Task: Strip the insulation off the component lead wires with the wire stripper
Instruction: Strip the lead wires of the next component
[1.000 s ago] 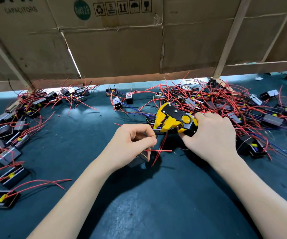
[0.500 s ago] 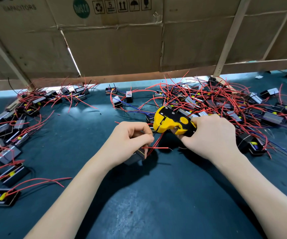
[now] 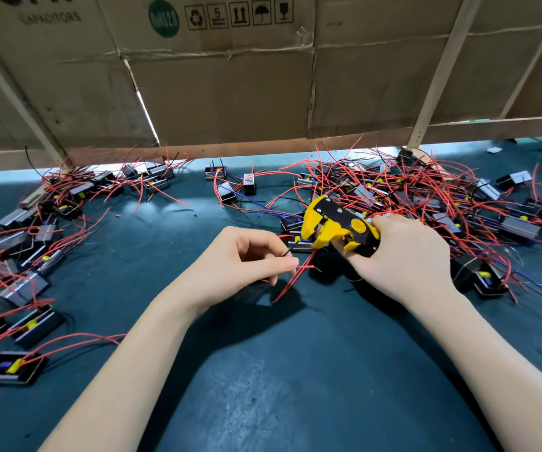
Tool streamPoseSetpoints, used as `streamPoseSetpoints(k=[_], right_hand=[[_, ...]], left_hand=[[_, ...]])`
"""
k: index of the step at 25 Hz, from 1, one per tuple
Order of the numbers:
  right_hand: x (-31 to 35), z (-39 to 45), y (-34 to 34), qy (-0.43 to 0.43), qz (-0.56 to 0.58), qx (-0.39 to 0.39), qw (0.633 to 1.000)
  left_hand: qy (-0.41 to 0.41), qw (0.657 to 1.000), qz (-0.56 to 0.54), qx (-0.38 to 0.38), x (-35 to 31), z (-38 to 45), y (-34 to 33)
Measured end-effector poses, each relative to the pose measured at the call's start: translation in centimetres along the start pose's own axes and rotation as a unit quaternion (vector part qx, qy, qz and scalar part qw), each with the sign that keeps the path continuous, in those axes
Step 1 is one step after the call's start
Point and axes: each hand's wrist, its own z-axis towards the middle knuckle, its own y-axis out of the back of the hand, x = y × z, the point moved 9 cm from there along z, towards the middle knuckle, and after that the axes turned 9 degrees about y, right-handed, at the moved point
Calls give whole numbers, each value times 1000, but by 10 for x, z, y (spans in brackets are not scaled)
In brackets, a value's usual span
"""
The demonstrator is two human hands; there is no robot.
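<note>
Two bare forearms reach up from the bottom edge of the frame over a dark teal surface (image 3: 295, 386). Just left of centre, the left hand (image 3: 246, 265) is curled, its thumb and fingers pinching thin lead wires: a black wire (image 3: 287, 252) loops out past the fingertips and a red wire (image 3: 290, 282) runs from the thumb tip down and to the left toward the surface. Whatever component body sits beneath this hand is hidden in shadow. Just right of centre, the right hand (image 3: 403, 259) is wrapped around the handles of a yellow and black wire stripper (image 3: 338, 228), whose head points left toward the left hand's fingertips and sits close to the wire ends; whether it is clamped on a wire cannot be told. Along the left edge lies a loose row of small black components with red leads (image 3: 25, 288). To the right, behind the stripper, a dense heap of similar components and tangled red wires (image 3: 426, 197) spreads toward the right edge. A few separate components (image 3: 230, 187) lie at upper centre. Across the top, cardboard sheets (image 3: 230, 93) with printed handling symbols hang from pale wooden struts (image 3: 439, 70).
</note>
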Motion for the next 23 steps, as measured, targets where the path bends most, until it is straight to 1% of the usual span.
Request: streamPoseSetpoints(k=[2, 4, 6, 13, 15, 19, 23], right_hand=[[-3, -1, -4, -5, 3, 8, 1000], [-3, -1, -6, -7, -6, 13, 1000], [-2, -1, -7, -14, -5, 10, 1000], [4, -1, -4, -9, -26, -9, 1000], [4, -1, -4, -12, -33, -1, 999], [1, -1, -2, -32, -41, 15, 999], [-7, 0, -5, -63, -43, 55, 996]], left_hand=[[7, 999, -10, -32, 3, 2, 8], [-3, 997, -26, -79, 4, 4, 16], [-12, 994, -29, -103, 5, 5, 17], [-28, 992, -1, -123, 6, 5, 4], [-31, 991, 2, -129, 5, 5, 3], [-28, 992, 24, -117, 3, 5, -1], [-31, 992, 41, -114, 1, 3, -1]])
